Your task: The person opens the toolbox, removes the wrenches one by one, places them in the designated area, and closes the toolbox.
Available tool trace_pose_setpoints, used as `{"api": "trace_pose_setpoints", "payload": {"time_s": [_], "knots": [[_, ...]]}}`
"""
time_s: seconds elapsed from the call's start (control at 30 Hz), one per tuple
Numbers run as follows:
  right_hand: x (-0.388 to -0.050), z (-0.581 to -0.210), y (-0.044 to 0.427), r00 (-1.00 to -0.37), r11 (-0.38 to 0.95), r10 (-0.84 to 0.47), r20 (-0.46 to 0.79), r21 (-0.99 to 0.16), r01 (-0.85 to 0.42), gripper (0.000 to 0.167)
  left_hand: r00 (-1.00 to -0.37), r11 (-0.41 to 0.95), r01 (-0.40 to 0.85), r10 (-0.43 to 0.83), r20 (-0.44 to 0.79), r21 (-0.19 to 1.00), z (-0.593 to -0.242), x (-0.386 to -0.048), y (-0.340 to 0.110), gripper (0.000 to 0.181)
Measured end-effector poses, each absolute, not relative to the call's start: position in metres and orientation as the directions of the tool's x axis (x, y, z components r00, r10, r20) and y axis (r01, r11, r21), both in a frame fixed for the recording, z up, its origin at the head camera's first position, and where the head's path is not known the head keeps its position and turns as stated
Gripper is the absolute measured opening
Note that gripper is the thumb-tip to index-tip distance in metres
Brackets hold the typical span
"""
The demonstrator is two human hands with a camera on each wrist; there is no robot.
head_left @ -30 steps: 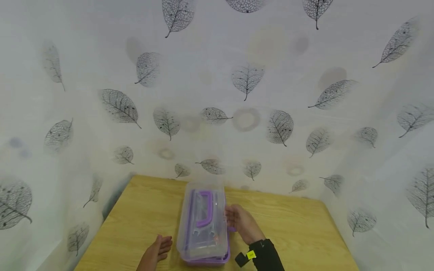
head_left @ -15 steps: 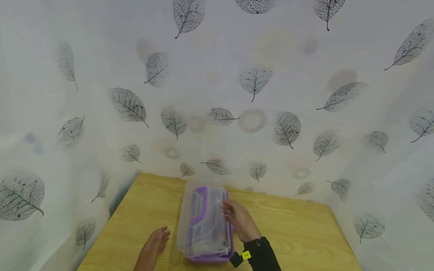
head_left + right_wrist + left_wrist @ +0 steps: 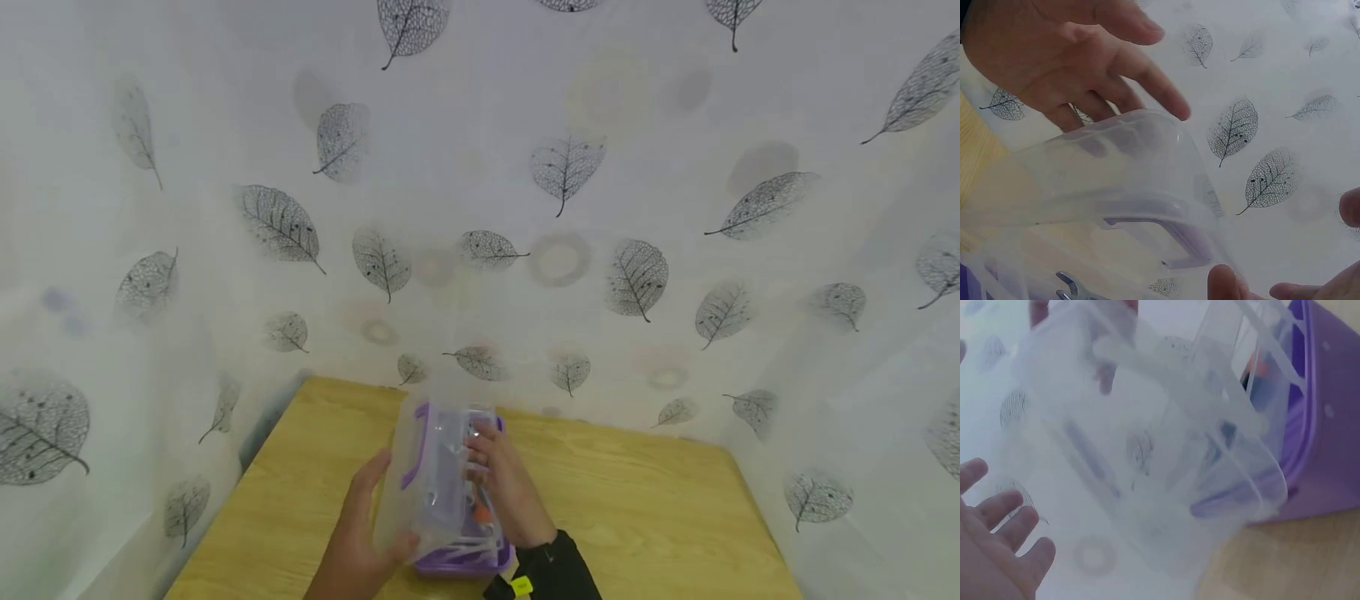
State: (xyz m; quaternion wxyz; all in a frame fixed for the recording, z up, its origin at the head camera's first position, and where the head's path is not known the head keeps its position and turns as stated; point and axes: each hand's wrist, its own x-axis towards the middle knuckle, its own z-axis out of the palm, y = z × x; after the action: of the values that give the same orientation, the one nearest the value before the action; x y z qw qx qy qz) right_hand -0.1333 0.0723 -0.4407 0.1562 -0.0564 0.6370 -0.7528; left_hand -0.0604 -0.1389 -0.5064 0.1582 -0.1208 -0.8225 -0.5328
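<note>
A clear plastic lid (image 3: 408,508) with a purple handle (image 3: 418,450) tilts up to the left over a purple toolbox (image 3: 457,572). My right hand (image 3: 513,492) is at the lid's right side. Its fingers, seen through the plastic in the right wrist view, are extended against the lid. My left hand (image 3: 352,533) stands at the lid's left side with fingers spread; the left wrist view shows them (image 3: 1013,515) uncurled. Inside the box lie an orange piece (image 3: 482,513) and an open-end wrench (image 3: 1072,287); other contents are blurred.
The box stands on a wood-grain table (image 3: 615,500). A white leaf-print sheet (image 3: 480,167) rises behind the table and along both sides. A black wristband (image 3: 558,571) is on the right wrist.
The lid has swung up and leftward, uncovering the right part of the box. My right hand has moved left over the box, and my left hand has come in to the lid's left side.
</note>
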Motion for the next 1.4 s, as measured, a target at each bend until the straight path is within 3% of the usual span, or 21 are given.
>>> {"api": "trace_pose_setpoints", "payload": {"time_s": [0.17, 0.37, 0.47, 0.57, 0.77, 1.07, 1.4], "knots": [[-0.125, -0.441, 0.078, -0.901, -0.145, -0.432, -0.03, -0.984, 0.102, 0.061, -0.853, 0.542, 0.474, 0.088, 0.515, 0.694, -0.499, -0.069, -0.112, 0.109], [-0.123, -0.452, 0.09, -0.829, -0.133, -0.558, 0.03, -0.99, 0.054, 0.061, -0.819, 0.643, 0.45, 0.021, 0.574, 0.619, -0.506, -0.079, -0.093, 0.109], [-0.123, -0.466, 0.101, -0.867, -0.139, -0.496, 0.052, -0.99, 0.021, 0.057, -0.832, 0.645, 0.4, -0.041, 0.553, 0.651, -0.508, -0.079, -0.093, 0.11], [-0.123, -0.482, 0.115, -0.941, -0.066, -0.339, 0.027, -0.998, -0.005, 0.056, -0.86, 0.603, 0.323, -0.134, 0.492, 0.729, -0.506, -0.077, -0.097, 0.109], [-0.127, -0.525, 0.135, -0.996, 0.211, -0.09, 0.016, -0.977, -0.035, 0.059, -0.872, 0.327, 0.22, -0.356, 0.335, 0.919, -0.509, -0.075, -0.119, 0.102], [-0.133, -0.586, 0.146, -0.999, 0.382, -0.032, -0.012, -0.924, -0.002, 0.061, -0.753, 0.227, 0.4, -0.471, 0.46, 0.888, -0.519, -0.075, -0.142, 0.079], [-0.132, -0.596, 0.143, -0.998, 0.433, -0.055, -0.016, -0.901, -0.009, 0.043, -0.682, 0.352, 0.21, -0.616, 0.394, 0.912, -0.555, -0.076, -0.182, 0.032]]}}
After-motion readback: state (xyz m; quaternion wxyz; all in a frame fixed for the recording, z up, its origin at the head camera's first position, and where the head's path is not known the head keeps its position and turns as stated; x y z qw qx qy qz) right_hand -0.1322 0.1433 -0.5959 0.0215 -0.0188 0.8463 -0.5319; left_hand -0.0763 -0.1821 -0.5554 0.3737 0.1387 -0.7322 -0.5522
